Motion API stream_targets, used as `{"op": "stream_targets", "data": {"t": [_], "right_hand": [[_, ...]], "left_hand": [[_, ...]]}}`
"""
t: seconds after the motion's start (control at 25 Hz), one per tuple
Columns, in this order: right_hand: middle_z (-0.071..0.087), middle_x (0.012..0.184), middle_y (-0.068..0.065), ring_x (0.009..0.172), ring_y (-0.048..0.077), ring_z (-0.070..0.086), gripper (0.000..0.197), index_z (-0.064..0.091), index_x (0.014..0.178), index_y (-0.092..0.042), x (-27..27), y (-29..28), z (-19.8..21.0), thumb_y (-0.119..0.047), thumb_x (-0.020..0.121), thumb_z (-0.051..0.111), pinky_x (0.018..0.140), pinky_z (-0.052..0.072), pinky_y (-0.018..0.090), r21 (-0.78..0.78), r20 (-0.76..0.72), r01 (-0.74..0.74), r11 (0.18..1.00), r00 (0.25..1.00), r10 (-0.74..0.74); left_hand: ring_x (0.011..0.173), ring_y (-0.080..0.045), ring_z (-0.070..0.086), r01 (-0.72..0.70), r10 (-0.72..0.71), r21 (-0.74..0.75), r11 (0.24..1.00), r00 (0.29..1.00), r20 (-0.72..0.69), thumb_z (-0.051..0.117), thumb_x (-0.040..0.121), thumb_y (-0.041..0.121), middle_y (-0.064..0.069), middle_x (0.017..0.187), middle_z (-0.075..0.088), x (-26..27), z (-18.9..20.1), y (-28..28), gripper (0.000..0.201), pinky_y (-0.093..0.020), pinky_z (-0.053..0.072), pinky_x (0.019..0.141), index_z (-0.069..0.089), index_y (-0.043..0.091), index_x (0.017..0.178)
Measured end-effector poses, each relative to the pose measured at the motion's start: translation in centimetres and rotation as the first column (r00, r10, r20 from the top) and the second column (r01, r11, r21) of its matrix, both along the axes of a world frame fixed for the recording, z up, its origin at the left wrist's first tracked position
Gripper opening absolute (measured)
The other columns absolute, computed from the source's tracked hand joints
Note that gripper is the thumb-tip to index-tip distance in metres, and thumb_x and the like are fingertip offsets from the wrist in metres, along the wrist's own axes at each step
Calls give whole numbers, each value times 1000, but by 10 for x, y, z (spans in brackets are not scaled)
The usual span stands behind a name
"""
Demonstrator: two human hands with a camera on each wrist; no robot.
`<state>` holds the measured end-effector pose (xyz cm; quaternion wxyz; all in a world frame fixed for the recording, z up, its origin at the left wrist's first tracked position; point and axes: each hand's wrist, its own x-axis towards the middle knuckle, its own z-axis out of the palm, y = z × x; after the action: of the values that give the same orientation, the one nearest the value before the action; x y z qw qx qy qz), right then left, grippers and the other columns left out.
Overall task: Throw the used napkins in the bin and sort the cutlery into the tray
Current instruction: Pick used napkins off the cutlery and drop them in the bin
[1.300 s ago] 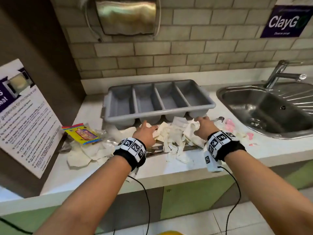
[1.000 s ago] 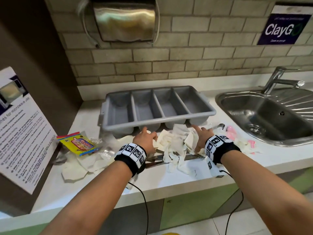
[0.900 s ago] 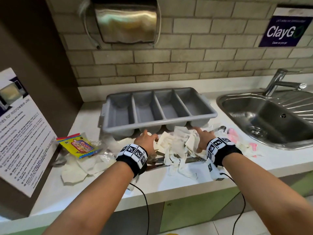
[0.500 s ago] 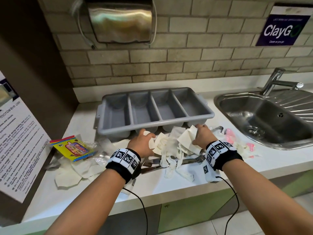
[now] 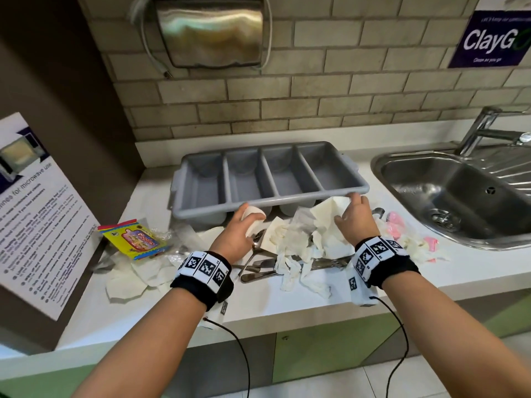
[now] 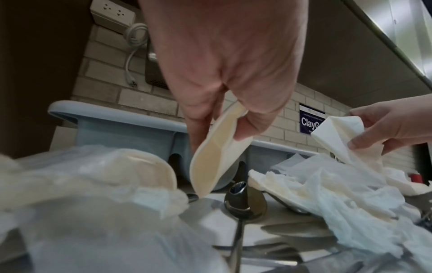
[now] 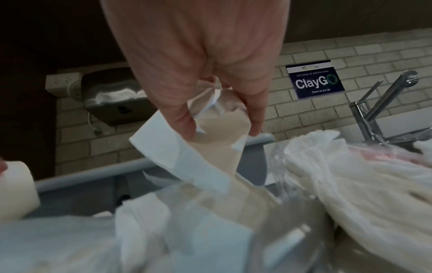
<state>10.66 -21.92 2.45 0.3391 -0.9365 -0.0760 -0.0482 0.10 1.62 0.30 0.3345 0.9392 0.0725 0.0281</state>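
Note:
An empty grey four-compartment cutlery tray (image 5: pixel 287 199) stands at the back of the white counter. In front of it lies a heap of crumpled white napkins (image 5: pixel 298 248) over metal cutlery (image 5: pixel 258 272); a spoon (image 6: pixel 243 201) shows beside my left hand. My left hand (image 5: pixel 247 222) pinches a folded cream napkin (image 6: pixel 215 162) just above the heap. My right hand (image 5: pixel 352 209) grips another folded napkin (image 7: pixel 210 151), raised at the tray's front right corner. No bin is in view.
A steel sink (image 5: pixel 416 179) with a tap (image 5: pixel 485 130) lies to the right, pink scraps (image 5: pixel 398 224) at its edge. At the left are a yellow snack wrapper (image 5: pixel 135 239), more napkins (image 5: pixel 132 278) and a leaning notice board (image 5: pixel 37 211). A metal dispenser (image 5: pixel 209 30) hangs on the brick wall.
Both hands, which were resting on the heap, have closed on a napkin each and lifted them slightly. The spoon under the left hand is now uncovered.

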Motion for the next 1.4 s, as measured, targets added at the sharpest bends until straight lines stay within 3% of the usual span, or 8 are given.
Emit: {"op": "stream_targets", "data": {"t": [0.16,0.28,0.36,0.48,0.76,0.96,1.12,1.4], "right_hand": [[43,131,17,110,30,53,54,41,129,-3,-30,-4,33,-7,81,65,93,40,28,179,175,-7,984,984,-25],[50,124,18,108,26,53,51,39,124,-7,-62,-20,48,-4,79,64,84,38,18,410,224,-30,911,972,-69],[54,114,18,99,25,57,50,33,114,-18,-86,-37,47,0,79,63,77,47,20,586,186,-82,806,982,-35],[52,101,3,88,18,57,55,32,102,-33,-132,-71,20,4,78,65,74,50,18,668,74,-110,736,994,82],[51,98,4,81,13,52,50,37,109,-20,-245,-134,-112,18,81,52,57,43,-4,486,-427,82,870,891,155],[56,88,13,60,18,51,23,51,96,-16,-286,-137,-190,5,87,51,36,44,18,241,-641,82,967,761,95],[61,109,25,86,30,58,31,52,112,-5,-300,-126,-259,6,84,46,72,48,34,58,-716,133,989,696,-52],[59,116,29,84,28,52,35,48,116,-2,-312,-109,-408,2,82,49,71,50,38,-31,-824,222,975,546,-150]], "left_hand": [[144,-20,22,-58,75,-165,985,992,99,45,79,-12,-4,157,16,-17,28,-3,60,-20,20,110,52,23,127],[127,-12,44,-53,164,-353,934,942,292,50,74,-9,0,140,42,-44,67,-21,59,-18,39,96,50,30,119],[95,8,53,0,194,-509,861,924,328,51,75,-11,15,112,51,-68,85,-39,59,-8,44,75,48,33,113],[82,-6,51,16,199,-738,675,959,202,51,66,-2,13,102,52,-112,72,-69,58,-17,47,67,54,42,104],[82,-11,49,-258,41,-609,750,937,-347,52,60,11,5,111,54,-209,-43,-121,57,-21,42,68,52,39,109],[95,-24,54,-360,-16,-540,761,821,-570,57,68,11,-8,116,55,-241,-134,-141,54,-35,49,81,49,36,115],[97,-27,57,-567,87,-459,684,688,-721,58,79,7,-10,115,55,-245,-210,-145,53,-41,56,79,47,30,126],[98,-30,52,-748,130,-441,497,567,-814,54,83,0,-8,116,47,-239,-364,-143,44,-45,53,82,49,24,121]]}}
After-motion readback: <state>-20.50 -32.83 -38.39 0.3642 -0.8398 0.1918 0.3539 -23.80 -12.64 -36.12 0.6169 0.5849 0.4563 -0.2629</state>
